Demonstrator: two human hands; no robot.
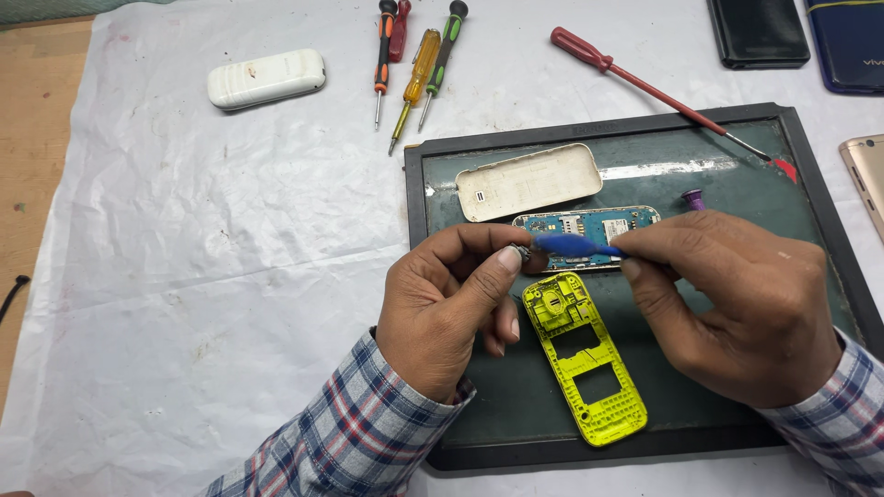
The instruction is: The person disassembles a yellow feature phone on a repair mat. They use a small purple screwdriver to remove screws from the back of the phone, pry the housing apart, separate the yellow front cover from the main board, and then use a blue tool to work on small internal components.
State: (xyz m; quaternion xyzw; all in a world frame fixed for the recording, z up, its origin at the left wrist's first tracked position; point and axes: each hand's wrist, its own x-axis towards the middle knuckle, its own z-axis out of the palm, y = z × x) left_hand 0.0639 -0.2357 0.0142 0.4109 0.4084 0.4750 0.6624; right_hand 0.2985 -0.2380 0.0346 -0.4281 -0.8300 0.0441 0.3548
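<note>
Your left hand (pixel 451 299): fingers pinched on a small grey part (pixel 521 253) | your right hand (pixel 737 304): fingers clamped on a blue pry tool (pixel 571 245), tip at that part | both above the yellow phone frame (pixel 589 368) on the dark tray (pixel 645 129), circuit board (pixel 589 224) just behind.

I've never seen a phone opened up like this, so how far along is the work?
Done: the white cover, yellow frame and circuit board lie apart on the mat. In hand: the left hand pinches a small part while the right hand works it with a blue tool. Left: nothing is reassembled yet.
</note>
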